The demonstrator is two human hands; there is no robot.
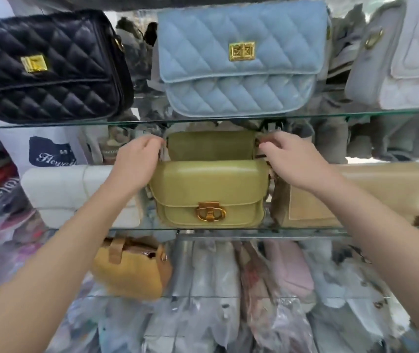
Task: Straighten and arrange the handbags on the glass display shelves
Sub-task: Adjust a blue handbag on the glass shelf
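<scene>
Head view, shelf stock. Olive-green handbag (208,189): upright at the front edge of the middle glass shelf (228,231), centre, gold clasp facing out; its rear is doubled in a mirror behind. Left hand (137,161): fingers curled at the bag's rear left corner, tips hidden, hold not discernible. Right hand (290,159): fingers and thumb pinched on the strap fitting at the rear right corner. White handbag (76,192) just left, partly behind the forearm; beige handbag (356,194) just right, blurred. Upper glass shelf (203,119): black quilted handbag (48,67), blue quilted handbag (239,57), pale grey handbag (404,59) cut off at the right edge. Below: mustard bag (132,268) and plastic-wrapped stock (267,314), indistinct.
</scene>
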